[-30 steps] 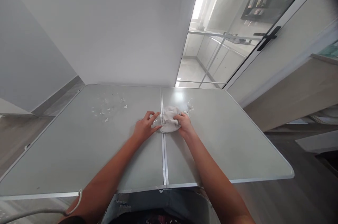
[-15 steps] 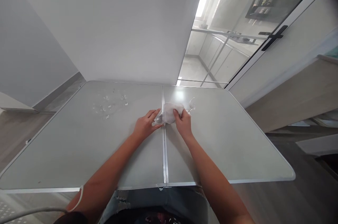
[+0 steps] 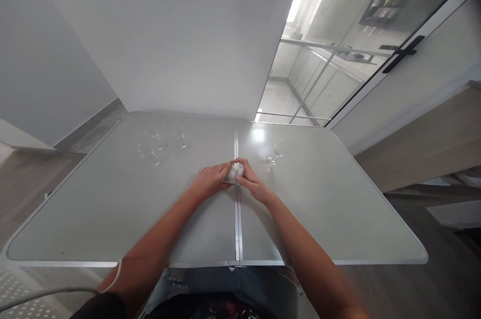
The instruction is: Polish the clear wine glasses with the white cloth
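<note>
Both hands meet over the seam of a pale folding table [image 3: 300, 209]. My left hand [image 3: 212, 179] is closed around a clear glass, mostly hidden by the fingers; a bit of its edge [image 3: 200, 170] shows to the left. Bunched against the glass's right end is a white cloth [image 3: 235, 174]. My right hand [image 3: 253, 185] grips this cloth between thumb and fingers. How far the cloth reaches into the glass cannot be seen.
Several clear glasses [image 3: 152, 149] with small white tags lie at the table's back left. A clear stemmed glass [image 3: 274, 158] lies right of my hands. A white wall [image 3: 195, 58] and a glazed door [image 3: 319, 68] stand behind. A cable [image 3: 56, 291] runs by my left arm.
The cloth was spread out flat in my right hand; now it is bunched up against the glass. My right hand has moved left and lower, close to my left hand. The view has shifted slightly.
</note>
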The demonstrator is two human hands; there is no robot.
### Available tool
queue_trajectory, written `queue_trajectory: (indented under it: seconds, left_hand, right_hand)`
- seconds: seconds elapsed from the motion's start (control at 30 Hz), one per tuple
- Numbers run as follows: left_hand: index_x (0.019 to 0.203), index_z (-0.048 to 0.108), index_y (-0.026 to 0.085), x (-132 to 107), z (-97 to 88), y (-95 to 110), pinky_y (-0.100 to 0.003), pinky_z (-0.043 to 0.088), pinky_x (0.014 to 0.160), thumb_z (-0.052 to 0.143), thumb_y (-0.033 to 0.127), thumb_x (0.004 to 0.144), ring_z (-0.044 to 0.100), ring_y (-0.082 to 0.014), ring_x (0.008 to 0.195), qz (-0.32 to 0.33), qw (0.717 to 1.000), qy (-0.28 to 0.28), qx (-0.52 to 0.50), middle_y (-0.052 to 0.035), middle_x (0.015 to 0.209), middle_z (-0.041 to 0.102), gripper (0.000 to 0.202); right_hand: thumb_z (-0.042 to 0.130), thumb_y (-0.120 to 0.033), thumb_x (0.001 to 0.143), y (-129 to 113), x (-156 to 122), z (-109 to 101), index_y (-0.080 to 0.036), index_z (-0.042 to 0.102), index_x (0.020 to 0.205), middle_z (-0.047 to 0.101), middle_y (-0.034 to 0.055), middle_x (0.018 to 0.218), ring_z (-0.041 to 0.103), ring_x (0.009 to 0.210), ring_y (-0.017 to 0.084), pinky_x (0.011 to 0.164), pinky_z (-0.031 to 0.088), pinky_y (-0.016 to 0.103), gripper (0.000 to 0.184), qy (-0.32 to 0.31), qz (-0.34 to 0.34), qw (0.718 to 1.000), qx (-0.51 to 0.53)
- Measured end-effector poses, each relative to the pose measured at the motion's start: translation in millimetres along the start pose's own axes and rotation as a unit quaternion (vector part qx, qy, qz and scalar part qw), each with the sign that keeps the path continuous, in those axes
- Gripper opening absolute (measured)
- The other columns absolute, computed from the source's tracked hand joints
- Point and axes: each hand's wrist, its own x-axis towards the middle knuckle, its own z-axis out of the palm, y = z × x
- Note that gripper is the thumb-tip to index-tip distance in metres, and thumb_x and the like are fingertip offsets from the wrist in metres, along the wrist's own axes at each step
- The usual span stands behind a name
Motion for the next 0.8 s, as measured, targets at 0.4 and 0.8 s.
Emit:
queue_trajectory:
  seconds: [0.4,0.8]
  left_hand:
    - [0.086,0.069,0.018,4,-44.1,6,-0.025,0.032,0.052,0.073,0.052,0.077,0.044,-0.0109,0.055,-0.056,0.894,-0.207,-0.393,0.0040,0.061,0.051,0.036]
    - [0.138,0.052,0.023,6,-3.3,10,-0.036,0.051,0.079,0.061,0.012,0.086,0.067,-0.0268,0.103,-0.009,0.999,0.034,-0.042,-0.0113,0.130,0.066,0.054]
  right_hand:
    - [0.050,-0.034,0.098,-12,-6,-13,-0.032,0.048,0.149,0.067,-0.0030,0.073,0.061,0.073,0.018,0.106,0.043,0.048,0.051,-0.129,-0.152,0.959,-0.203]
    - [0.060,-0.044,0.089,-13,6,-2,-0.029,0.040,0.153,0.060,-0.0023,0.078,0.052,0.066,0.015,0.061,0.045,0.025,0.069,0.127,0.092,0.977,0.143]
